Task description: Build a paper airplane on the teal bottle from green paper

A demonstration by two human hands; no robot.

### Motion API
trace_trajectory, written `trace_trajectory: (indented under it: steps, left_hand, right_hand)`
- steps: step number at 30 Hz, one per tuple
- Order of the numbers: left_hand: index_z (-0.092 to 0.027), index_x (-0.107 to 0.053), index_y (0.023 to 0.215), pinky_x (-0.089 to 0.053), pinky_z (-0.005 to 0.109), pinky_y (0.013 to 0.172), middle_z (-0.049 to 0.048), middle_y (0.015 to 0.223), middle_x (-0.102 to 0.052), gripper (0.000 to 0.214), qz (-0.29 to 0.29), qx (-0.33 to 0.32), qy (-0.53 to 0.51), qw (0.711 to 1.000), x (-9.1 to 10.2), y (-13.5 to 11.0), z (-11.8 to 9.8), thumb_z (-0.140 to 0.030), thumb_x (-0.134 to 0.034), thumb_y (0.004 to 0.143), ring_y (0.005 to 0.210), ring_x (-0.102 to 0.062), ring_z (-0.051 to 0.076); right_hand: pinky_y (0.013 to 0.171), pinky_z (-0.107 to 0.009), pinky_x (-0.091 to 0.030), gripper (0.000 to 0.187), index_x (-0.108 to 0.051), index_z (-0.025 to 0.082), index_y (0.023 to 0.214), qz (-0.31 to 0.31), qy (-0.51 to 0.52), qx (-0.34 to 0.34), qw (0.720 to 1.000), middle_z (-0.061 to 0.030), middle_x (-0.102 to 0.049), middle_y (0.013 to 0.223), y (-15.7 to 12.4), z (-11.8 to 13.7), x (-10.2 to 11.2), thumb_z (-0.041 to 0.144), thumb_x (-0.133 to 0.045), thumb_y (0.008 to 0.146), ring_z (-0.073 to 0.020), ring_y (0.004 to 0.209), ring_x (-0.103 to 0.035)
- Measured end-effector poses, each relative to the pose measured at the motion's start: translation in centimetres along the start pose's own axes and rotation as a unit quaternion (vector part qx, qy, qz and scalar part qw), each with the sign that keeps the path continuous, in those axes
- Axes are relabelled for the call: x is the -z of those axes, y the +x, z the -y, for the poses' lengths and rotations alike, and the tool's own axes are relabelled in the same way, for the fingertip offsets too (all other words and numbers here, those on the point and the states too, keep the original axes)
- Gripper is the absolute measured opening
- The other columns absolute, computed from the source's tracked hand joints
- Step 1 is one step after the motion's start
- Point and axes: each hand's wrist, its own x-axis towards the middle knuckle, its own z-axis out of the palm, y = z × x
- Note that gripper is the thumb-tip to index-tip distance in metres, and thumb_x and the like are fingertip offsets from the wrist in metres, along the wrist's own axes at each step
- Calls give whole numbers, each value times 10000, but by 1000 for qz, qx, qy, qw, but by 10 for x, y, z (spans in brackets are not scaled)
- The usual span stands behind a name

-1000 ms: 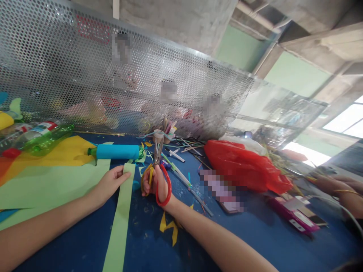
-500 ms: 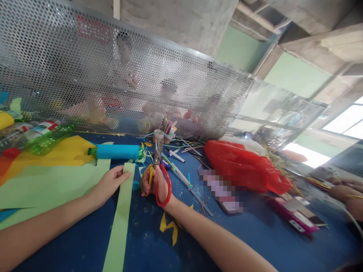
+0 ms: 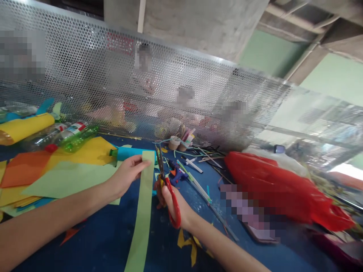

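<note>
My left hand [image 3: 131,172] pinches the upper end of a long light green paper strip [image 3: 141,219], which hangs down toward me. Just right of it, my right hand [image 3: 171,198] grips scissors [image 3: 173,206] with red and yellow handles. Their blades point up and away, slightly parted, close beside the strip's top edge; I cannot tell whether they touch it. Behind the strip lies a green bottle wrapped in blue paper [image 3: 129,153], partly hidden by my left hand. A dark blue glue gun [image 3: 178,172] rests beyond the scissors.
Coloured paper sheets [image 3: 76,177] and plastic bottles [image 3: 81,138] cover the left side. Cups of craft sticks [image 3: 181,141] stand near a perforated metal screen [image 3: 113,83]. To the right are thin sticks [image 3: 195,185], a phone [image 3: 255,226] and a red plastic bag [image 3: 278,185]. Yellow scraps [image 3: 188,245] lie near my right forearm.
The view has swung left, so most things sit farther right. My left hand has lifted the strip slightly, and the scissors have come closer to its top end.
</note>
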Motion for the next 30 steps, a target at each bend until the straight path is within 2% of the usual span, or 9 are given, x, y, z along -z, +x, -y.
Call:
trace_trajectory:
  steps: [4,7,10,12,16,24,28,30]
  left_hand:
    - [-155,-655,874,-491,273,692,25,805,-684,235,11,-3,-15,1000,-2,-1,-2,-317,-674,704,713,-619,151]
    - [-161,-658,866,-484,240,660,9,779,-682,209,18,-6,-24,1000,-5,-1,-3,-282,-683,697,667,-602,122]
    - [-157,-659,837,-472,212,606,-6,716,-666,168,6,-17,-32,999,-10,-1,-5,-254,-676,701,593,-568,93]
    - [-153,-656,817,-468,210,575,-14,670,-648,144,-9,-24,-34,999,-15,0,-5,-255,-660,714,553,-548,85]
    - [-159,-643,807,-474,229,556,-19,635,-626,146,-30,-41,-32,998,-23,3,-3,-284,-637,732,538,-546,96]
    - [-158,-633,792,-446,227,532,-12,662,-633,170,-42,-81,-15,996,-26,8,3,-311,-630,719,551,-552,108]
    - [-157,-624,778,-435,228,539,-8,673,-635,156,-50,-96,-14,994,-34,13,3,-296,-623,707,572,-560,119]
    - [-157,-624,784,-433,232,547,-4,682,-637,156,-47,-105,-12,993,-39,19,3,-291,-618,705,580,-561,122]
  right_hand:
    - [535,-292,-465,513,-472,196,802,19,-89,9,996,4,-453,654,-5,16,0,677,-295,831,-137,570,-445]
    - [593,-292,-464,531,-478,186,858,33,-146,23,989,-25,-527,738,-6,22,0,671,-264,844,-154,641,-490]
    - [635,-296,-467,549,-469,182,913,36,-166,34,985,-47,-558,823,-5,23,1,672,-230,850,-163,690,-511]
    - [627,-293,-462,542,-466,185,893,29,-174,37,984,-39,-554,797,-5,23,2,669,-225,854,-160,671,-511]
    - [616,-297,-464,510,-459,194,865,14,-156,39,987,-11,-509,698,-5,20,3,656,-242,860,-159,630,-513]
    - [617,-293,-496,479,-443,205,768,11,-67,37,997,-17,-484,736,-2,8,3,655,-296,846,-140,619,-470]
    - [615,-283,-480,508,-450,205,779,-3,-45,26,999,-32,-515,798,0,13,3,685,-291,826,-144,646,-474]
    - [613,-284,-471,529,-442,203,768,-20,-45,15,999,-24,-507,765,1,18,5,705,-282,812,-139,626,-463]
